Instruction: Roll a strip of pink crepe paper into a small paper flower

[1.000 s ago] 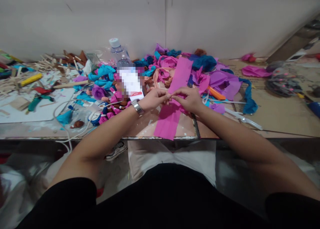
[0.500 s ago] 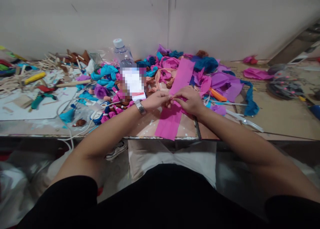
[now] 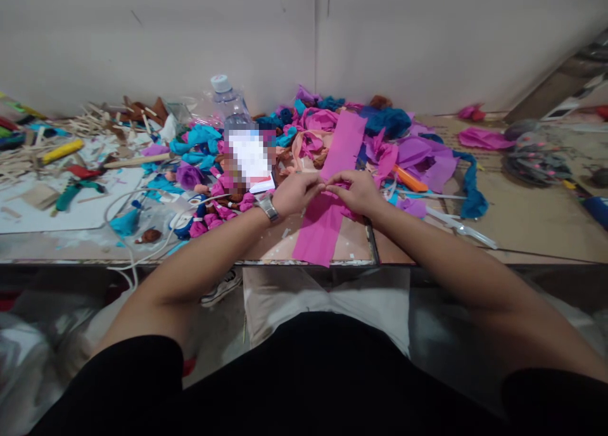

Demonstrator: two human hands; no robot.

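A long bright pink strip of crepe paper (image 3: 318, 233) lies slanted across the table, its near end just over the front edge. Above its middle, my left hand (image 3: 297, 194), a metal watch on the wrist, has its fingers pinched together. From the other side my right hand (image 3: 356, 192) pinches too, thumb against forefinger, and the fingertips of both hands meet. Whatever is between them is too small or too hidden to name. Behind the hands lie crumpled pink and peach paper pieces (image 3: 313, 122).
A blurred-out phone-like screen (image 3: 251, 160) and a water bottle (image 3: 230, 100) stand left of the strip. Rolled paper flowers (image 3: 190, 175), a white cable (image 3: 135, 243) and green pliers (image 3: 71, 195) lie further left. To the right are an orange-handled cutter (image 3: 411, 180), purple paper (image 3: 425, 160) and scissors (image 3: 468, 232).
The left fingers, curled under the right fingertips before, are now straighter and pinched against them. Both hands stay over the pink strip, which has hardly moved. The view has shifted slightly.
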